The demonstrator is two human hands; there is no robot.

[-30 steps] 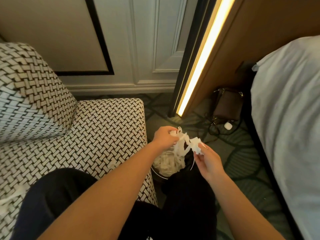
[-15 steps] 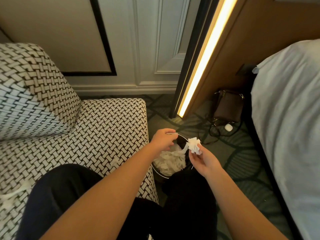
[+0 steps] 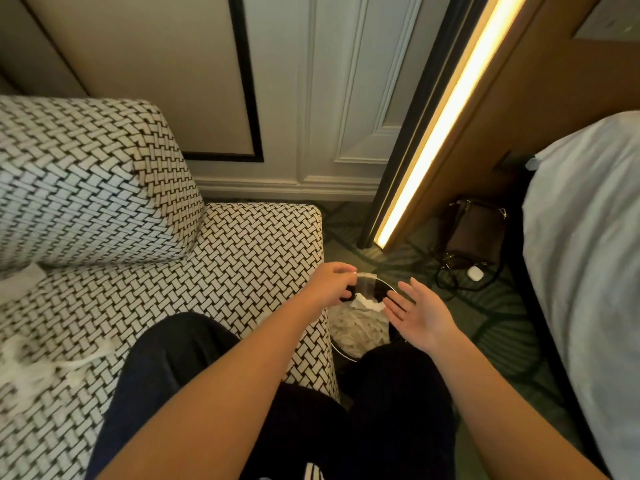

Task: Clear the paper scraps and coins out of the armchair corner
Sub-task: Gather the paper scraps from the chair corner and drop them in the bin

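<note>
A round black waste bin (image 3: 388, 284) stands on the floor beside the armchair's front corner, with white paper shreds (image 3: 356, 329) piled inside. A crumpled white scrap (image 3: 367, 301) lies on top of that pile. My left hand (image 3: 330, 284) curls its fingers over the bin's near-left rim. My right hand (image 3: 420, 315) hovers over the bin's right side, palm up, fingers spread and holding nothing. More paper scraps (image 3: 38, 367) lie on the armchair seat (image 3: 214, 271) at the far left, and another white piece (image 3: 20, 280) sits by the backrest. No coins are visible.
My dark-trousered legs rest on the seat's front edge and beside the bin. A brown bag (image 3: 474, 233) with a cable and a white earbud case (image 3: 473, 273) sits on the patterned carpet. A bed with white linen (image 3: 585, 258) fills the right side.
The bundle of paper strips held between both hands has dropped into the bin. My right hand released its last crumpled scrap and opened. The left hand stayed at the rim.
</note>
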